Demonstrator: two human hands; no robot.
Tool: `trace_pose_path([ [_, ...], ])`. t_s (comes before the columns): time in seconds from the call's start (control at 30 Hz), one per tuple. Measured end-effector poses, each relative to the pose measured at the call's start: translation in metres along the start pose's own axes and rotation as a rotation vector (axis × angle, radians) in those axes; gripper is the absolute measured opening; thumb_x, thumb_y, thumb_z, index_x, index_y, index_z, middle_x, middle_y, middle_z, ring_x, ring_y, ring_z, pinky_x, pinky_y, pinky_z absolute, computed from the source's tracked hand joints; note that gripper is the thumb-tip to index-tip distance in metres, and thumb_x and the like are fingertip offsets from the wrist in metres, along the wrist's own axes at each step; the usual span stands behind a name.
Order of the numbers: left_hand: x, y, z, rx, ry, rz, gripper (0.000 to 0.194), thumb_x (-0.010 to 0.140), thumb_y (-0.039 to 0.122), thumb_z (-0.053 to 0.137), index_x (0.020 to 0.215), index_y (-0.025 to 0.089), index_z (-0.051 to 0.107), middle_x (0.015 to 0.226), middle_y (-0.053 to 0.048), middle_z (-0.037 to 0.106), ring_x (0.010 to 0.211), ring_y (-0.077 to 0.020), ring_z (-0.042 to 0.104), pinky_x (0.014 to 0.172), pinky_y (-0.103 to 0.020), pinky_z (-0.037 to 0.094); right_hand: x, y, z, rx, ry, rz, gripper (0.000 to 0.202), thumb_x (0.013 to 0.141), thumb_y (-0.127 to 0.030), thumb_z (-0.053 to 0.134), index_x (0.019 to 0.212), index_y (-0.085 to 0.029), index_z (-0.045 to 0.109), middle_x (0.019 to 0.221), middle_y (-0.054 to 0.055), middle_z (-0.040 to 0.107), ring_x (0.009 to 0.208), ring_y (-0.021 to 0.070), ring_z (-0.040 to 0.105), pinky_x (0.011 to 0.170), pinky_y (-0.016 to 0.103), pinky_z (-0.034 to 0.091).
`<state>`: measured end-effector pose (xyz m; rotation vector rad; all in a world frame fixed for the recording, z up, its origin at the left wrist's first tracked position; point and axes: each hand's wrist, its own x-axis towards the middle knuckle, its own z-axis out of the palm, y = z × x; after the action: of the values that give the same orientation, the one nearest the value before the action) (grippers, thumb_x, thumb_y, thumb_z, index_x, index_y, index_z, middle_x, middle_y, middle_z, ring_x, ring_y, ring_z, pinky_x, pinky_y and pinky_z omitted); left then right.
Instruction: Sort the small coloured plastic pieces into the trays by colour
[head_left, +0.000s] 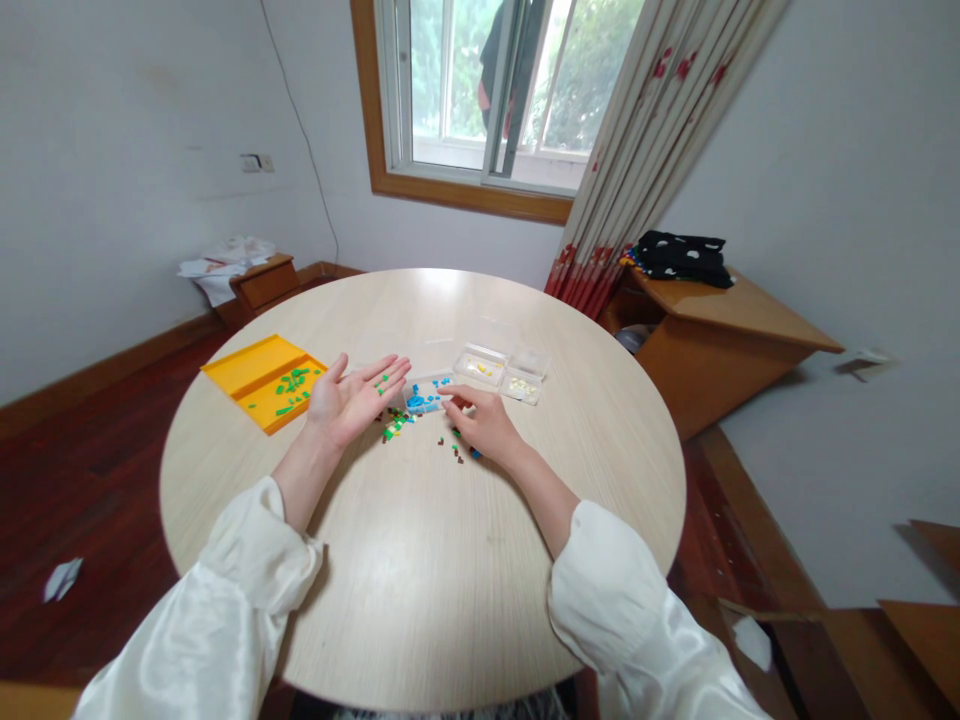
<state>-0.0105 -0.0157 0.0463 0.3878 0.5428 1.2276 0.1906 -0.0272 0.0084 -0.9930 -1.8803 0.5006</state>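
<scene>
Palm up, my left hand [352, 400] has its fingers stretched out, with a few small green pieces [381, 385] lying on them. My right hand [480, 420] is to its right, thumb and index finger slightly apart near the clear tray of blue pieces [417, 400]; nothing shows between them. Green, brown and yellow bits [396, 425] are scattered on the table below the tray. A few more brown and green bits [456, 450] lie beside my right hand. At the left, an open yellow case [247, 366] holds several green pieces [291, 382].
Behind my right hand, clear boxes hold yellow pieces [482, 368] and pale pieces [523, 385]. All this sits on a round wooden table [420, 580]. Beyond it are a window, a curtain [637, 120] and a side cabinet [720, 340]. A person is partly visible outside.
</scene>
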Motion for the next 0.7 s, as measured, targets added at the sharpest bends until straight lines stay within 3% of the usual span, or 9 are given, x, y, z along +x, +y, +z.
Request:
trace_pose_path([
  [0.13, -0.001, -0.001, 0.002, 0.011, 0.019, 0.007, 0.056, 0.081, 0.016, 0.035, 0.135, -0.001, 0.035, 0.128, -0.026, 0.051, 0.120, -0.0270, 0.052, 0.090, -0.036, 0.052, 0.000, -0.001, 0.000, -0.006, -0.006, 0.005, 0.022, 0.082, -0.020, 0.053, 0.097, -0.016, 0.069, 0.080, 0.005, 0.071, 0.067, 0.0121, 0.061, 0.071, 0.026, 0.048],
  [0.27, -0.003, -0.003, 0.004, 0.037, 0.069, 0.040, 0.070, 0.065, -0.007, 0.033, 0.134, 0.003, 0.037, 0.129, -0.023, 0.052, 0.118, -0.0226, 0.053, 0.091, -0.030, 0.051, 0.000, -0.002, 0.000, -0.006, -0.017, 0.017, 0.022, 0.082, -0.019, 0.053, 0.097, -0.015, 0.069, 0.080, 0.005, 0.071, 0.067, 0.0115, 0.061, 0.071, 0.025, 0.047],
  [0.5, -0.006, -0.001, 0.007, -0.055, 0.128, 0.117, 0.067, 0.067, -0.012, 0.029, 0.130, 0.003, 0.041, 0.128, -0.023, 0.052, 0.119, -0.0224, 0.053, 0.087, -0.027, 0.053, -0.001, -0.002, -0.001, -0.002, -0.017, 0.029, 0.023, 0.082, -0.020, 0.053, 0.097, -0.015, 0.069, 0.080, 0.005, 0.071, 0.067, 0.0118, 0.061, 0.071, 0.025, 0.047],
  [0.7, -0.002, 0.015, -0.004, -0.151, 0.163, 0.278, 0.062, 0.074, -0.011, 0.026, 0.129, 0.011, 0.045, 0.124, -0.018, 0.056, 0.113, -0.0187, 0.058, 0.087, -0.029, 0.053, 0.000, 0.000, -0.001, 0.009, -0.029, 0.036, 0.023, 0.082, -0.020, 0.052, 0.097, -0.015, 0.070, 0.080, 0.005, 0.071, 0.067, 0.0118, 0.061, 0.071, 0.026, 0.047],
])
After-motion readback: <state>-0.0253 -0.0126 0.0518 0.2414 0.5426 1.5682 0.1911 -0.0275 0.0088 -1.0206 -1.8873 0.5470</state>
